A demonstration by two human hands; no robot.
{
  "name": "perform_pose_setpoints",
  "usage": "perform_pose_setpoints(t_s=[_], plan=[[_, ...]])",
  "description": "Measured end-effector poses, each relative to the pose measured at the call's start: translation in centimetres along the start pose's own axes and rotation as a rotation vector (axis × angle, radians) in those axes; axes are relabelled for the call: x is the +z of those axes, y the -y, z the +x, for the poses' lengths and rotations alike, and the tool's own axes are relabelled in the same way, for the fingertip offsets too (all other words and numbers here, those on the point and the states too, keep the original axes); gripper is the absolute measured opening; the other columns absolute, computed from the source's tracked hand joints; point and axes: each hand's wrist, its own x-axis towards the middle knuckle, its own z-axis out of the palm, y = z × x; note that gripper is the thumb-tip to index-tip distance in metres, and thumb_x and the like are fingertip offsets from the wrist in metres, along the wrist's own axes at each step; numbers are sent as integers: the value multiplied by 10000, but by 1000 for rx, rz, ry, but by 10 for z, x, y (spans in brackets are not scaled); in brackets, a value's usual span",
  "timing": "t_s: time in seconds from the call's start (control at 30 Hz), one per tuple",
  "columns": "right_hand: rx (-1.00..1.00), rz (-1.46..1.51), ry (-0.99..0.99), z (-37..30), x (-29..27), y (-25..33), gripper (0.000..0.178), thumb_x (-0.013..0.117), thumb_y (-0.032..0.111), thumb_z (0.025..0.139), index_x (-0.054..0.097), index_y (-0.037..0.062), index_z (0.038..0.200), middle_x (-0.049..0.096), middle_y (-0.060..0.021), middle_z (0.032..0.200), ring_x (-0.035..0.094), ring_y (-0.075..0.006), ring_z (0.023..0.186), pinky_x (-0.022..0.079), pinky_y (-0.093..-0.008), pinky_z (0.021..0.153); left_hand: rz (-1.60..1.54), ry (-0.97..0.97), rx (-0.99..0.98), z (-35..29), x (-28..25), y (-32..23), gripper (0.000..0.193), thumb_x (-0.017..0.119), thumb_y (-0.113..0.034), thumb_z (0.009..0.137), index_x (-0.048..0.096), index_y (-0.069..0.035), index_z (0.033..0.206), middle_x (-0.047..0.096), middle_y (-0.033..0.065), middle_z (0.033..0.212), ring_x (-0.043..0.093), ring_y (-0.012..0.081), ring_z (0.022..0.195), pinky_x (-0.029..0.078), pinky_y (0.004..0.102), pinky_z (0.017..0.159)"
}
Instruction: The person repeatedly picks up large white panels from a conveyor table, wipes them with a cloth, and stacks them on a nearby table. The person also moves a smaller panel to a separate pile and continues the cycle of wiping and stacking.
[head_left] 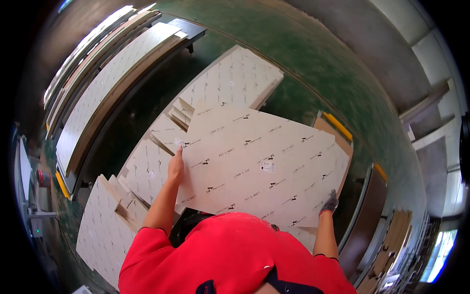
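A large flat white panel (230, 147), covered in printed protective film, lies across in front of me. A small white label (267, 166) is stuck on its face. My left hand (176, 167), which looks bare, grips the panel's left edge, with the thumb on top and the other fingers hidden beneath. On the right edge, near the lower corner, my right hand (330, 202) in a dark grey glove holds the same panel. Whether the panel rests on anything below is hidden.
Stacks of similar white panels (235, 73) stand ahead and to the left (105, 230), with narrow pieces among them. Another long stack (117, 73) lies farther left. To the right are a brown board stack (364, 210) with a yellow edge and the green floor (313, 63).
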Motion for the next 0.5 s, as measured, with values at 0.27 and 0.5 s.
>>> perform_pose_setpoints(t_s=[0.27, 0.5], plan=[[-143, -49, 461, 170, 258, 123, 612, 421, 400, 1019, 383, -10, 1470, 420, -120, 1515, 435, -251, 1365, 313, -387, 1144, -439, 33, -154, 73, 38, -88, 739, 382, -636, 969, 619, 1, 1260, 667, 148, 1172, 655, 264, 1041, 513, 405, 916], [-445, -1165, 543, 183, 600, 287, 548, 346, 362, 1041, 475, -33, 1399, 510, -145, 1447, 505, -238, 1312, 412, -349, 1069, -835, -282, -388, 143, 133, -99, 768, 374, -637, 965, 605, 35, 1258, 664, 152, 1168, 655, 262, 1045, 513, 363, 901]])
